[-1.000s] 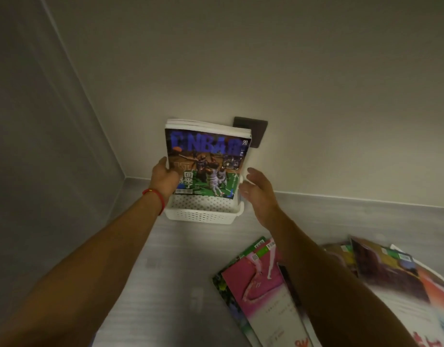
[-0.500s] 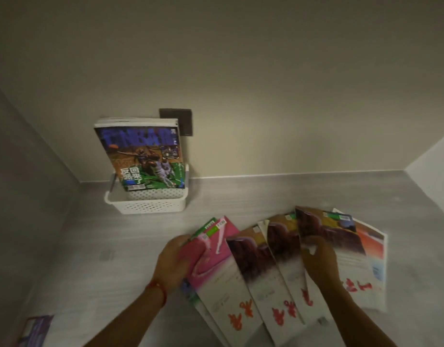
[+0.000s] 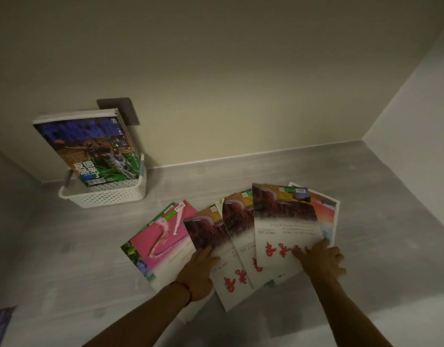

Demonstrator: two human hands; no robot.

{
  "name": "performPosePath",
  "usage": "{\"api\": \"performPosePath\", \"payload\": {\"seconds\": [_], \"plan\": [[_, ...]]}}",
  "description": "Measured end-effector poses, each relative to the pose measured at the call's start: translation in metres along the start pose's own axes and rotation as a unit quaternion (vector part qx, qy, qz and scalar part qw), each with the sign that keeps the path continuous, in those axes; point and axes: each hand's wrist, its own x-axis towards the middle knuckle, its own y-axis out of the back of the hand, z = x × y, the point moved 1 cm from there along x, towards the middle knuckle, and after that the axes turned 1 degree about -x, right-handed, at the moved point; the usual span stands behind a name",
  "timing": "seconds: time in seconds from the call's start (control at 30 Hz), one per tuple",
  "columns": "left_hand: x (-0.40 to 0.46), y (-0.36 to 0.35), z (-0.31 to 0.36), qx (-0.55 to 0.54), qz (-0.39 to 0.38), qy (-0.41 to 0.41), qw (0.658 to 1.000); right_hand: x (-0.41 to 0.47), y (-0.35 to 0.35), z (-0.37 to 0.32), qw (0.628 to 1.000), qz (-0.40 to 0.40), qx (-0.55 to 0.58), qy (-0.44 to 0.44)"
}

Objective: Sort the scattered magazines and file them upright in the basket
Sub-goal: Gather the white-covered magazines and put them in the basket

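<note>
Pressing: both hands flat, fingers straight, on fanned magazines [image 3: 283,229]
Left hand [image 3: 198,272]: open grip
Right hand [image 3: 321,261]: open grip
Basket [image 3: 103,196]: basketball magazines [image 3: 91,149] upright

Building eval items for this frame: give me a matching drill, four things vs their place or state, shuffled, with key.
Things
1. basketball magazine
2. pink magazine
3. left hand
4. right hand

Place or state
A. flat on the rightmost red-rock magazine
B. upright in the white basket
C. on the leftmost red-rock magazine
D. left end of the fan on the floor

Pairs: 1-B, 2-D, 3-C, 4-A
</note>
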Motion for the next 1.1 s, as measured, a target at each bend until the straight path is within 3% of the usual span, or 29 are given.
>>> {"api": "performPosePath", "payload": {"seconds": [0.1,0.2,0.33,0.4,0.57,0.7,0.77,0.83,0.9,1.03,1.1], "plan": [[-0.003,-0.004,-0.003,0.027,-0.010,0.005,1.000,0.003,0.007,0.006,0.992,0.020,0.115,0.053],[-0.007,-0.002,-0.002,0.010,0.000,0.007,1.000,-0.003,0.017,0.012,0.969,-0.034,0.171,0.177],[-0.016,0.012,0.016,-0.071,0.067,-0.012,0.995,-0.010,0.052,0.012,0.944,-0.040,0.184,0.271],[-0.021,0.035,0.030,-0.076,0.142,-0.060,0.985,-0.013,0.083,0.002,0.930,-0.028,0.159,0.330],[-0.041,0.127,0.082,-0.091,0.369,-0.200,0.903,-0.047,0.177,-0.062,0.872,0.002,0.015,0.489],[-0.044,0.178,0.095,0.102,0.424,-0.250,0.864,-0.099,0.217,-0.131,0.803,-0.015,-0.027,0.595],[-0.045,0.185,0.082,0.061,0.373,-0.239,0.895,-0.122,0.218,-0.162,0.782,-0.016,-0.023,0.623],[-0.048,0.184,0.058,-0.080,0.306,-0.227,0.921,-0.137,0.209,-0.189,0.768,0.000,-0.003,0.641],[-0.055,0.186,0.031,-0.163,0.302,-0.211,0.915,-0.143,0.195,-0.209,0.781,0.012,0.049,0.623],[-0.076,0.198,-0.030,-0.230,0.365,-0.147,0.890,-0.140,0.156,-0.230,0.793,0.098,0.207,0.564],[-0.087,0.210,-0.064,-0.277,0.390,-0.093,0.873,-0.136,0.128,-0.238,0.822,0.062,0.306,0.475]]}}
